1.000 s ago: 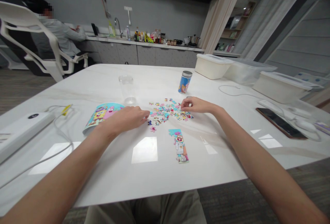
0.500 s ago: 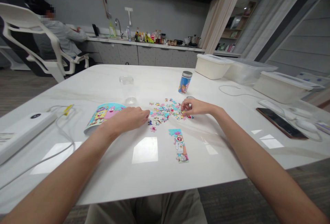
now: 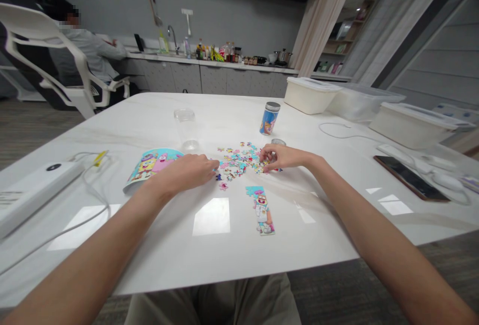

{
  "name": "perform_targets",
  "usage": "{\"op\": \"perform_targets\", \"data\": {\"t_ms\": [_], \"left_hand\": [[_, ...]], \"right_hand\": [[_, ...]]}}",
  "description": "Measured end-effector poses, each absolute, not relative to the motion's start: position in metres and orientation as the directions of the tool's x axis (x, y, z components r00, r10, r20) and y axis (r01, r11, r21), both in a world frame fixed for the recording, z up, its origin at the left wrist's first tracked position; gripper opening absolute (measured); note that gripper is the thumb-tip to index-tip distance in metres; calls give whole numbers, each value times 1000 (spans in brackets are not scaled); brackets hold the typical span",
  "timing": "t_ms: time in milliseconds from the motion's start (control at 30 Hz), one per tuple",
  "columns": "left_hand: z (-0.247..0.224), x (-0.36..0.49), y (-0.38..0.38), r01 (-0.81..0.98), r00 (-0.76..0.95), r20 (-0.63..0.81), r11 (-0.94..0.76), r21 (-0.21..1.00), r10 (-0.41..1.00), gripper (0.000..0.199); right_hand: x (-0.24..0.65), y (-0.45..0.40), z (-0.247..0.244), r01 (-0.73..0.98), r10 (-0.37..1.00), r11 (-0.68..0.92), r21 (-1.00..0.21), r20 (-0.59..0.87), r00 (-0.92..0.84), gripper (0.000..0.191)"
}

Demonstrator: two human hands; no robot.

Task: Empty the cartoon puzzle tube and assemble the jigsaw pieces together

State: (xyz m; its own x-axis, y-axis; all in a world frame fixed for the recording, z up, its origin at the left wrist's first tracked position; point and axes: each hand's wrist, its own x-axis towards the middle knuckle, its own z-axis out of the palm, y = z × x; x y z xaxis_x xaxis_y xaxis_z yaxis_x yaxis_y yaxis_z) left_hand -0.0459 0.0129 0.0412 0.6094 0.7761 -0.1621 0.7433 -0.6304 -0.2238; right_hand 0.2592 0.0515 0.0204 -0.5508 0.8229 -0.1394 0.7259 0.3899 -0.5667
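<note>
A pile of loose jigsaw pieces (image 3: 238, 167) lies between my hands. My left hand (image 3: 194, 169) rests at the pile's left edge with its fingers curled; whatever they may hold is hidden. My right hand (image 3: 282, 156) is over the pile's right side, thumb and fingers bent and apart, with the fingertips down among the pieces. Nearer to me lies a joined strip of puzzle (image 3: 263, 210) with a cartoon figure in a white suit. Partly behind my left wrist is a curved cartoon picture sheet (image 3: 149, 165).
A clear plastic jar (image 3: 187, 130) and a blue cartoon canister (image 3: 270, 118) stand beyond the pile. A metal lid (image 3: 278, 142) lies behind my right hand. To the right are storage boxes (image 3: 310, 96) and a phone (image 3: 409, 177); at left, a power strip (image 3: 37, 190). A person (image 3: 90, 53) sits far left.
My right hand's fingers have shifted slightly left over the pieces and spread a little from the thumb. The left hand stays in place.
</note>
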Motion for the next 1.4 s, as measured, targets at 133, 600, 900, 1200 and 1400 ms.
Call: {"op": "perform_targets", "data": {"t_ms": [133, 600, 900, 1200, 1400], "left_hand": [[42, -43, 10, 735, 619, -167, -641, -221, 767, 29], [32, -24, -12, 663, 700, -126, -704, -254, 703, 51], [30, -22, -11, 673, 689, -122, -693, -258, 714, 38], [33, -24, -9, 677, 668, -153, -679, -284, 729, 32], [33, -25, -8, 674, 667, -149, -676, -298, 730, 26]], "right_hand": [[260, 53, 18, 715, 810, 408, -568, -136, -570, 30], [256, 52, 16, 734, 815, 421, -533, -132, -564, 32], [248, 52, 13, 760, 849, 409, -504, -96, -520, 41], [248, 53, 13, 734, 813, 515, -443, -19, -582, 32], [249, 55, 12, 729, 801, 551, -406, 14, -598, 25]]}}
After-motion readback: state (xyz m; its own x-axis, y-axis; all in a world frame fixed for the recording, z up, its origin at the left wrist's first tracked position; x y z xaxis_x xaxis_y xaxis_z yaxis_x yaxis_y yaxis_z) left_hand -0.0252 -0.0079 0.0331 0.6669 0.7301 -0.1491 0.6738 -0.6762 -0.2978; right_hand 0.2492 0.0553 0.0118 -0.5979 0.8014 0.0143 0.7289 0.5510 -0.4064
